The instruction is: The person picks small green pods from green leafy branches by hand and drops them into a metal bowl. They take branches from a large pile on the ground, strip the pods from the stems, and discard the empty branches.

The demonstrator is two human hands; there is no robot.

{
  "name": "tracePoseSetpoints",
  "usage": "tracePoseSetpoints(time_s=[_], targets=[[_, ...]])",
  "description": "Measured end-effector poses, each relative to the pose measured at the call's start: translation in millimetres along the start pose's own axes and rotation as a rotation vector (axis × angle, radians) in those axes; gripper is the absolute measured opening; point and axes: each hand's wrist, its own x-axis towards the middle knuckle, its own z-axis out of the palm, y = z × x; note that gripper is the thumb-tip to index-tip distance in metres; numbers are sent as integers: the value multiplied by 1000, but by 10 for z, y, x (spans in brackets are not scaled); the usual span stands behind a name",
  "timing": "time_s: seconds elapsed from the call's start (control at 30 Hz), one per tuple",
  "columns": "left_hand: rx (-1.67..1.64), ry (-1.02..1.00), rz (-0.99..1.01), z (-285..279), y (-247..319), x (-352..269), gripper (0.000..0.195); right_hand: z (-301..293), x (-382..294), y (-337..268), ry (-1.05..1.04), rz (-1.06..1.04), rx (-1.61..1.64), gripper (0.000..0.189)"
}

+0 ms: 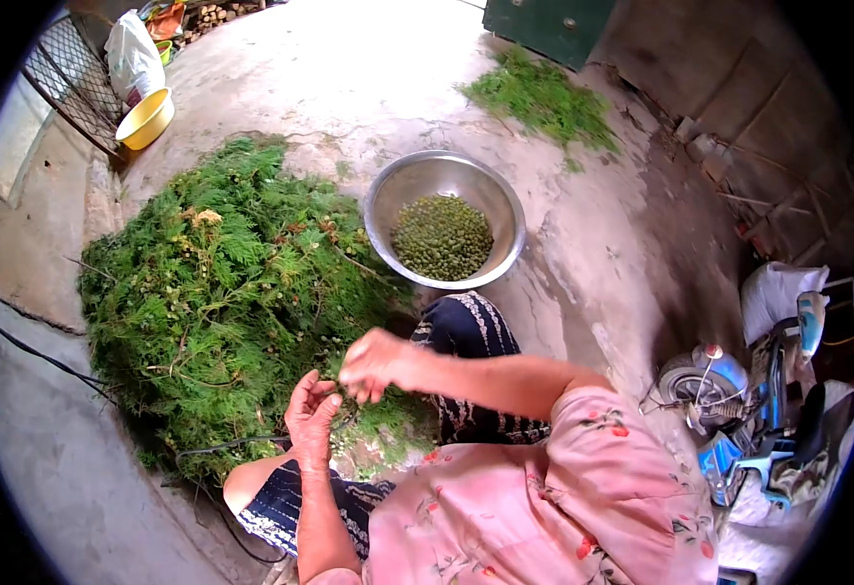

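Note:
My left hand (313, 418) is raised above my lap, its fingers curled around a small piece of green sprig that is mostly hidden. Close to its fingertips is my right hand (377, 365), slightly blurred, with bent fingers; whether it holds anything cannot be seen. A large heap of green conifer branches (215, 292) lies in front and to the left, with small pale cones among the foliage. Beyond my right knee a metal basin (504, 252) stands on the floor, partly filled with small round green cones (443, 238).
A smaller pile of green sprigs (544, 99) lies at the back right, near a dark green panel (551, 25). A yellow basin (146, 119) and white sack (134, 55) stand at the back left. A blue wheeled vehicle (719, 387) is at right. Black cable (39, 351) runs along the left.

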Motion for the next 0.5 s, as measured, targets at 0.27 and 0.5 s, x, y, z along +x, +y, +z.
tracePoseSetpoints(time_s=[0.27, 0.5], targets=[[-73, 225, -107, -145, 7, 5, 26, -1661, -638, -758, 926, -739, 627, 40], [74, 47, -106, -136, -112, -53, 19, -1200, -688, 53, 723, -749, -490, 24]])
